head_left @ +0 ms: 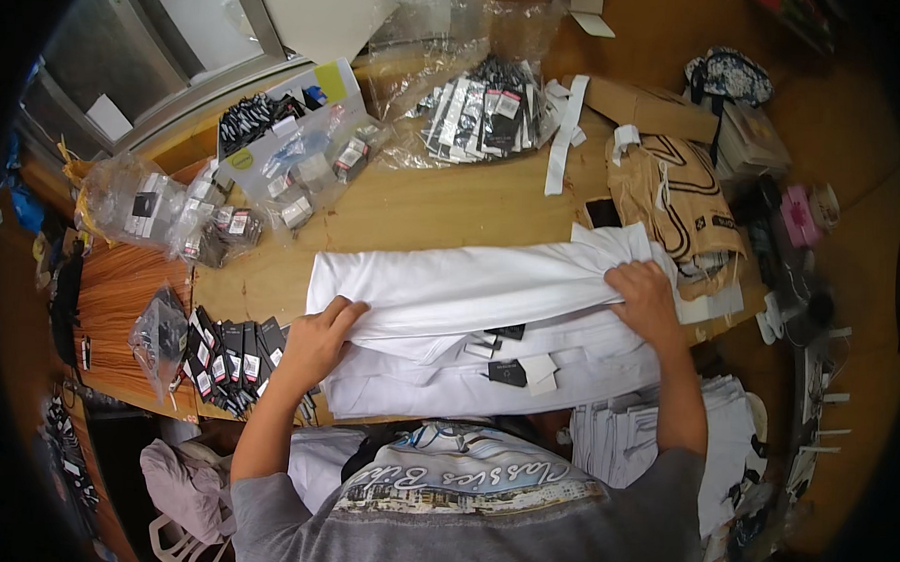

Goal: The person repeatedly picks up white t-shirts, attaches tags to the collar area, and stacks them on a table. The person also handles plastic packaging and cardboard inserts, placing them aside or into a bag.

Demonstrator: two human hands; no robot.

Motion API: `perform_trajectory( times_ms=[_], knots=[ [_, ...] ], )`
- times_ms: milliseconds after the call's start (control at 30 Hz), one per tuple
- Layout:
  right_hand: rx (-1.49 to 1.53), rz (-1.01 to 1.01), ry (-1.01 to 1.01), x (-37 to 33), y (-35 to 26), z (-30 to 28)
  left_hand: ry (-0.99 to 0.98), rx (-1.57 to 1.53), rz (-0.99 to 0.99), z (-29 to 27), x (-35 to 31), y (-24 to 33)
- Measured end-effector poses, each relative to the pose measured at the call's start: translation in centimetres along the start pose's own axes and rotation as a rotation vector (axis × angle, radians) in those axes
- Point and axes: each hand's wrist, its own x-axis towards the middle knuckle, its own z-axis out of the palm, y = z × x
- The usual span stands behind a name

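A white garment (pixel 460 286), perhaps a shirt, lies partly folded across the wooden table in front of me. My left hand (pixel 321 344) closes on its left edge, thumb and fingers pinching the cloth. At the other end, my right hand (pixel 646 296) grips the bunched white fabric with its fingers curled over. Nearer to me, more white cloth (pixel 417 387) is spread below the folded strip; I cannot tell whether it is the same garment. Black hang tags (pixel 507 373) and a blank white tag (pixel 540 371) rest on that cloth between my forearms.
Loose black tags (pixel 231 358) lie left of my left arm. Bagged tags (pixel 486 109) and a box of tags (pixel 262 121) stand at the back. A brown paper bag (pixel 676 195) sits at the right. Stacked white garments (pixel 618 436) are beside me, lower right.
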Motion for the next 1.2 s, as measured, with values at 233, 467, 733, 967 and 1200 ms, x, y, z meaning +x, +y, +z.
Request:
perform_trajectory(
  times_ms=[233,467,733,967,1200],
  knots=[
    [-0.226,0.311,0.138,-2.3,-2.4,4.0,-0.215,0.120,-0.103,0.7,-1.4,0.4],
    [-0.129,0.164,-0.064,-0.1,1.6,1.5,0.217,-0.341,0.211,3.2,7.6,9.3],
    [-0.143,0.079,0.109,-2.7,0.3,2.3,-0.083,-0.108,0.157,13.9,14.6,21.7],
    [0.453,1.038,0.770,-15.7,3.0,5.2,0.097,-0.139,0.173,16.6,14.4,23.1],
    [0.629,0.945,0.422,-18.1,4.6,9.2,0.101,-0.846,-0.168,13.6,17.5,17.6]
  ],
)
